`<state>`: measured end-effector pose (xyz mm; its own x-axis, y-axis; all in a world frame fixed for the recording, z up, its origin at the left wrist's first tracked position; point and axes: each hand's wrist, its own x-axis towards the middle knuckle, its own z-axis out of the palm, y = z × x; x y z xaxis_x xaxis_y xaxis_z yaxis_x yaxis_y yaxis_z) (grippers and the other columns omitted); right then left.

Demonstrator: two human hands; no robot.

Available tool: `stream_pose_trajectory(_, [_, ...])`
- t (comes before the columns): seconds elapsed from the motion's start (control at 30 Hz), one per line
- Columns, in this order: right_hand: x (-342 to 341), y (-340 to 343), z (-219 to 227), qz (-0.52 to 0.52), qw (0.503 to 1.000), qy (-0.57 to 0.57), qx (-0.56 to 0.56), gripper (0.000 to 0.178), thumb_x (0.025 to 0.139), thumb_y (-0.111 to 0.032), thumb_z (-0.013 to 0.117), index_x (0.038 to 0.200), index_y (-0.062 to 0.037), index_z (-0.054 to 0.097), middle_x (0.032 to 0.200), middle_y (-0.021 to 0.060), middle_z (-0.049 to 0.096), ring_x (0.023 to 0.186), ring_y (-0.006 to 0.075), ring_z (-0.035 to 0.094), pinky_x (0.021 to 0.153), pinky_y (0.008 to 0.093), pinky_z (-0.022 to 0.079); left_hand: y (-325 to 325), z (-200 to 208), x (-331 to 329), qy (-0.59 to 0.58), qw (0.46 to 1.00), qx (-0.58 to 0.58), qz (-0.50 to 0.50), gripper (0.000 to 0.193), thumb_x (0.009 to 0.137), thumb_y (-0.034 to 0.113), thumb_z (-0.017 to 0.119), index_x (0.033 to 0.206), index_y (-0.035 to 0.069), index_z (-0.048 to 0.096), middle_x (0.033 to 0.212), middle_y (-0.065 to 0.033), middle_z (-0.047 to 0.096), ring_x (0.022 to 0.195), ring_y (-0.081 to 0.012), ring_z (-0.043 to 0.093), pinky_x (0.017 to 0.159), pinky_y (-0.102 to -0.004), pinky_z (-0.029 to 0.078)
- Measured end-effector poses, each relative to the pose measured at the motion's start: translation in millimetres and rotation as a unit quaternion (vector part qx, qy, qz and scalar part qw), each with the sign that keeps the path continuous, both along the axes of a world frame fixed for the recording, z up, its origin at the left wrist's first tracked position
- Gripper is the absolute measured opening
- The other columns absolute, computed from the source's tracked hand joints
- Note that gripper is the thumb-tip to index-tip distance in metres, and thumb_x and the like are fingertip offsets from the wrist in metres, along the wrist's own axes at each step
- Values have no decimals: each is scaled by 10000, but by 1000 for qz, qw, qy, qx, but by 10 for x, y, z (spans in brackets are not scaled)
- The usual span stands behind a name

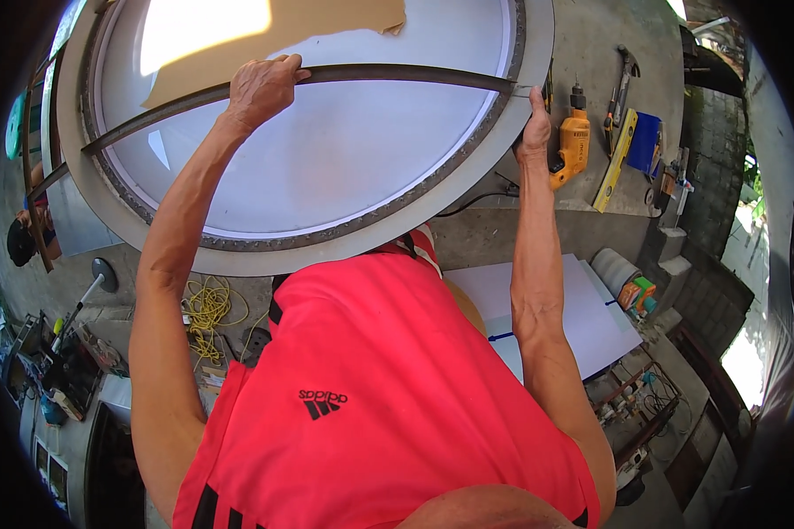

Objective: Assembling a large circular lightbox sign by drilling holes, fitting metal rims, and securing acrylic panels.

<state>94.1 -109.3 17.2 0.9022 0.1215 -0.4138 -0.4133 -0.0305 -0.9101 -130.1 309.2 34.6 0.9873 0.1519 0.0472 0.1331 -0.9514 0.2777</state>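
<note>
Left hand [263, 88] is wrapped tight around a long dark metal strip [388, 77] that runs across the top of a big round frame [326, 247] with a white panel inside it. Right hand [535, 128] is clamped on the strip's other end, right at the frame's rim. An orange drill [573, 145] and a yellow level [616, 163] sit just beside it on the concrete floor [591, 44], and some brown cardboard [326, 26] lies on the panel.

Outdoor workshop, power drill [573, 141], concrete floor [609, 44]
</note>
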Motion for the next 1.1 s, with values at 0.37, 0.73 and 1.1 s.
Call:
stream_pose_trajectory(0.37, [-176,242,327,48,992,-45,-106,797,986,-555,513,1423,109,453,1430,168,504,1309,226,445,1132,331,298,24,-64,4,-4,1000,-10,-7,320,978,293,586,747,73,568,625,-126,624,566,-343,595,525,-464,429])
stream_pose_trajectory(0.73, [41,260,348,30,961,1,-276,695,826,-404,791,1170,168,599,1145,205,632,1016,225,612,914,364,483,-5,-1,7,23,1000,-19,0,312,973,324,585,788,77,630,667,-118,672,621,-329,664,532,-445,472])
stream_pose_trajectory(1.1, [50,389,375,9,958,63,-279,554,855,-285,783,1115,183,643,1085,174,677,886,237,640,805,357,537,5,89,-87,-7,994,-109,18,293,882,305,687,698,87,618,574,-99,618,576,-319,633,491,-449,414])
